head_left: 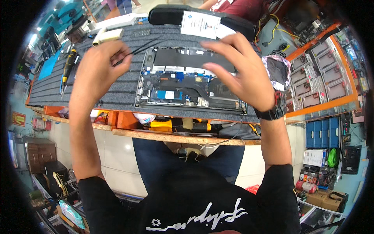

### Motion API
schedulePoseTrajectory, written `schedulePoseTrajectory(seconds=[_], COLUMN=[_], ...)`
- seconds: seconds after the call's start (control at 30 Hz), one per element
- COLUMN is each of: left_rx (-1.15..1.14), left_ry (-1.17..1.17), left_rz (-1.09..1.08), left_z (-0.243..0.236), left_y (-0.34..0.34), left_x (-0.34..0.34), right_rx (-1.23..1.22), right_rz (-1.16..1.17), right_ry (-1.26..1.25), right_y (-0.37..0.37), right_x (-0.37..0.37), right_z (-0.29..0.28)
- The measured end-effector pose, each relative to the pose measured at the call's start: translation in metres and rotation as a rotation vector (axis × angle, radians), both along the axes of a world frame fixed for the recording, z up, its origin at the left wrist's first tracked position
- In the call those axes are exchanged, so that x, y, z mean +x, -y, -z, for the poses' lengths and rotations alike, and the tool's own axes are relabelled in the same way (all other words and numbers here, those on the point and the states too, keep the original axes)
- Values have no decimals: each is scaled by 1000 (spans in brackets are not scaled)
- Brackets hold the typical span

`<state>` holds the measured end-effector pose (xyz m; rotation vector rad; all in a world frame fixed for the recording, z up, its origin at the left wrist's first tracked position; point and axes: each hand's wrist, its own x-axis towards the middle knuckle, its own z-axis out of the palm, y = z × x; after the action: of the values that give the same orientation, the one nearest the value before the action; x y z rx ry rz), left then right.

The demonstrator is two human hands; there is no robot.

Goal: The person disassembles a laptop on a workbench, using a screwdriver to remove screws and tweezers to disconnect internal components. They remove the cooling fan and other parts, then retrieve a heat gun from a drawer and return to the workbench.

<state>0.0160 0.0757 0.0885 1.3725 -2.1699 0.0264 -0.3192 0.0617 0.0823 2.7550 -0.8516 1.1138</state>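
Observation:
An opened laptop base (pixel 171 84) lies on the grey ribbed mat (pixel 117 91), its insides facing up. A black battery (pixel 167 58) fills its far half; a blue-labelled drive card (pixel 167 95) sits at its near left. My left hand (pixel 100 62) is closed around black tweezers (pixel 146 46), whose tips point right, over the laptop's far left corner. Above the laptop's right side hovers my right hand (pixel 251 74), thumb and fingers apart with nothing between them. Whether its fingertips touch the laptop, I cannot tell.
A yellow-and-black screwdriver (pixel 69 65) lies at the left. Behind the laptop are a black case (pixel 167 15) and a white card (pixel 199 25). An orange-framed compartment box (pixel 331 102) stands right. Below the bench edge, an open drawer (pixel 128 121) holds tools.

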Motion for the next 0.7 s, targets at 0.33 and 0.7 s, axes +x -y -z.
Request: schedulePoseTrajectory(seconds=[0.33, 0.7], left_rx=[62, 183], left_ry=[-246, -214], left_rz=[507, 136], left_z=[4, 120], left_y=[45, 119], left_x=[-56, 20], right_rx=[480, 1066], right_rz=[-75, -207], right_ry=[-94, 504], right_y=[29, 39], right_x=[-20, -50], right_z=[26, 105])
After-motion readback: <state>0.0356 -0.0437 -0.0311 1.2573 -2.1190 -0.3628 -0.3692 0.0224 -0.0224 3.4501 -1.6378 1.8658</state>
